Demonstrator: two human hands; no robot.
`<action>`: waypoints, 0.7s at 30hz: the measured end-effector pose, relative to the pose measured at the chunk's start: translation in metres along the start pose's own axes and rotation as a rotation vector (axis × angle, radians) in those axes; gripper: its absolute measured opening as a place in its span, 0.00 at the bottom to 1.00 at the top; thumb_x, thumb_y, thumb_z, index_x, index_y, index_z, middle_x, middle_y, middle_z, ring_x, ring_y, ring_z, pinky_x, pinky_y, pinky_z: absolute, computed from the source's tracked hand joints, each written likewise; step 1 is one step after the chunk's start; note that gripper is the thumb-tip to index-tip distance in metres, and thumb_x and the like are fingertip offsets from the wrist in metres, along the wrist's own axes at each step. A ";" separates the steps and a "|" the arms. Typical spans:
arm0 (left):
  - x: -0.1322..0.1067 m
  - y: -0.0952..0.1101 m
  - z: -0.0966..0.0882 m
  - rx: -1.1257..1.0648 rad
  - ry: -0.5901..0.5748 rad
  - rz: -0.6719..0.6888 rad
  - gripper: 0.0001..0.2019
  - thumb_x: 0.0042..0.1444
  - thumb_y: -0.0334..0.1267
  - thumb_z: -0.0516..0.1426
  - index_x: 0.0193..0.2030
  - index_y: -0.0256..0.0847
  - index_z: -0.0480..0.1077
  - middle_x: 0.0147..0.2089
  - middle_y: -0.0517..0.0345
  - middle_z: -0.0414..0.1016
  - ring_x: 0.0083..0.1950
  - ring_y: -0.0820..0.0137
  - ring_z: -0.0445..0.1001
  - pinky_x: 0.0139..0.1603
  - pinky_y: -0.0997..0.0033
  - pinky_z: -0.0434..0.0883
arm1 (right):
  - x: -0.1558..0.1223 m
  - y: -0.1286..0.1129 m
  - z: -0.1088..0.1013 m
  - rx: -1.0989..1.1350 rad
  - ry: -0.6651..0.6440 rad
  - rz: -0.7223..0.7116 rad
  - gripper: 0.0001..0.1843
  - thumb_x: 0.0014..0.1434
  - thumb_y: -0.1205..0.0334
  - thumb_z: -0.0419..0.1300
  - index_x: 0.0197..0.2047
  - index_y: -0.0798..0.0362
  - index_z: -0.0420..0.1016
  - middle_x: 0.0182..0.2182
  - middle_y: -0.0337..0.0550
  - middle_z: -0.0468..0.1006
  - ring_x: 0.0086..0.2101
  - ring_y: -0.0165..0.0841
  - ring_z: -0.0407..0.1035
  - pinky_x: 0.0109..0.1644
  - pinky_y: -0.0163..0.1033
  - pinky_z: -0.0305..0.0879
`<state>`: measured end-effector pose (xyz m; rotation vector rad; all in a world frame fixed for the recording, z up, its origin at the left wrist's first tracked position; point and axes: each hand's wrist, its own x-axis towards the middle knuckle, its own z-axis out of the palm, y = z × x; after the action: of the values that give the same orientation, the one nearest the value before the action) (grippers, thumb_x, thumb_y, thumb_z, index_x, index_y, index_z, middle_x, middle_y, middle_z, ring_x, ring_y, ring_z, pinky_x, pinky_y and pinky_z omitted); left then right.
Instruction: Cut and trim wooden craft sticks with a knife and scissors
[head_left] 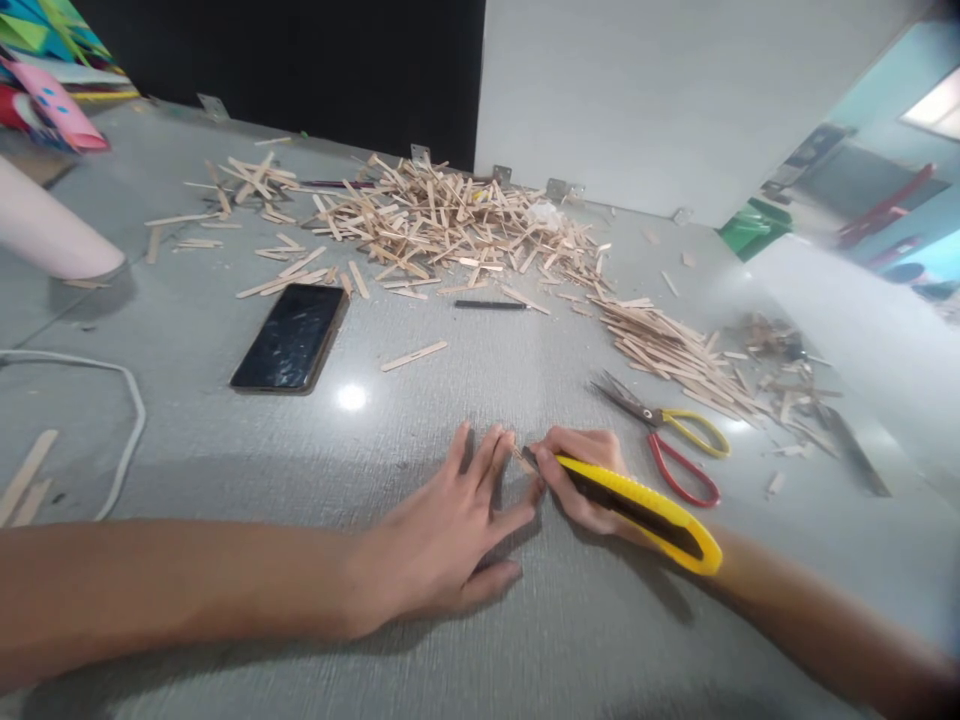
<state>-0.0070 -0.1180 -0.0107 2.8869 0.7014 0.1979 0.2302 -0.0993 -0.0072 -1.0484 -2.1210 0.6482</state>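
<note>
My right hand [581,470] is closed around a yellow and black utility knife [645,510], its blade end angled toward the fingers of my left hand. Spread on the grey table, my left hand [457,520] presses a small piece of wooden stick [523,460] with its fingertips. Most of that piece is hidden under the fingers. The knife's tip is at the stick, though I cannot tell whether it cuts in. Just beyond my right hand lie scissors [649,415] with one yellow and one red handle.
A large heap of wooden sticks [450,220] lies at the back, with a flatter pile [675,350] at right. A phone [291,338], a dark pen-like rod [491,305] and a single stick [414,356] lie ahead. A white cable [135,400] curves at left; a metal blade [855,450] lies far right.
</note>
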 end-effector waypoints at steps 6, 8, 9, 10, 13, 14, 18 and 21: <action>0.000 0.000 0.000 0.017 -0.040 -0.001 0.39 0.69 0.54 0.59 0.79 0.37 0.54 0.80 0.21 0.51 0.80 0.25 0.47 0.75 0.22 0.50 | -0.001 -0.002 0.000 0.001 0.007 0.011 0.17 0.73 0.62 0.55 0.29 0.48 0.63 0.21 0.32 0.64 0.19 0.27 0.58 0.26 0.36 0.54; -0.001 -0.001 0.002 -0.013 -0.013 0.011 0.37 0.71 0.55 0.56 0.79 0.37 0.54 0.81 0.22 0.48 0.81 0.27 0.45 0.76 0.25 0.49 | 0.000 -0.004 -0.002 0.003 0.017 0.031 0.17 0.74 0.61 0.55 0.30 0.49 0.65 0.21 0.33 0.67 0.19 0.27 0.60 0.26 0.36 0.55; -0.001 -0.002 0.003 -0.030 -0.002 0.019 0.37 0.72 0.55 0.55 0.79 0.36 0.53 0.82 0.21 0.46 0.81 0.27 0.45 0.77 0.27 0.49 | 0.001 -0.006 -0.004 0.003 0.025 0.052 0.17 0.74 0.60 0.55 0.30 0.49 0.66 0.21 0.33 0.68 0.20 0.27 0.61 0.27 0.36 0.56; -0.001 -0.002 0.005 -0.045 0.006 0.024 0.37 0.72 0.54 0.55 0.79 0.35 0.53 0.82 0.20 0.43 0.81 0.27 0.44 0.78 0.29 0.50 | 0.002 -0.008 -0.005 0.005 0.034 0.081 0.18 0.74 0.60 0.55 0.29 0.49 0.67 0.21 0.34 0.69 0.20 0.27 0.62 0.27 0.36 0.57; -0.002 -0.002 0.008 -0.068 0.011 0.017 0.40 0.69 0.51 0.59 0.79 0.33 0.51 0.82 0.19 0.37 0.81 0.26 0.41 0.79 0.32 0.51 | 0.004 -0.012 -0.008 0.021 0.053 0.163 0.19 0.75 0.58 0.57 0.29 0.50 0.70 0.21 0.35 0.73 0.20 0.28 0.65 0.28 0.36 0.60; -0.002 -0.001 0.008 -0.071 0.005 0.013 0.41 0.68 0.50 0.60 0.80 0.33 0.49 0.82 0.19 0.36 0.81 0.25 0.40 0.79 0.32 0.51 | 0.005 -0.012 -0.008 0.027 0.056 0.168 0.19 0.75 0.57 0.57 0.30 0.50 0.71 0.21 0.36 0.73 0.20 0.28 0.66 0.28 0.36 0.60; -0.002 0.000 0.007 -0.077 -0.045 0.007 0.43 0.68 0.49 0.60 0.80 0.31 0.47 0.82 0.16 0.34 0.81 0.23 0.38 0.78 0.30 0.50 | 0.007 -0.010 -0.006 0.054 0.039 0.118 0.17 0.75 0.56 0.58 0.32 0.50 0.72 0.22 0.36 0.75 0.21 0.27 0.67 0.28 0.34 0.62; 0.000 0.000 0.005 -0.078 -0.080 0.006 0.42 0.69 0.49 0.59 0.80 0.29 0.48 0.81 0.13 0.35 0.80 0.22 0.37 0.78 0.29 0.50 | 0.008 -0.008 -0.006 0.073 0.036 0.094 0.16 0.74 0.57 0.59 0.32 0.51 0.72 0.21 0.36 0.75 0.20 0.26 0.67 0.27 0.33 0.62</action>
<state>-0.0058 -0.1188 -0.0151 2.8057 0.6564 0.1071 0.2269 -0.0966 0.0047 -1.1158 -2.0117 0.7407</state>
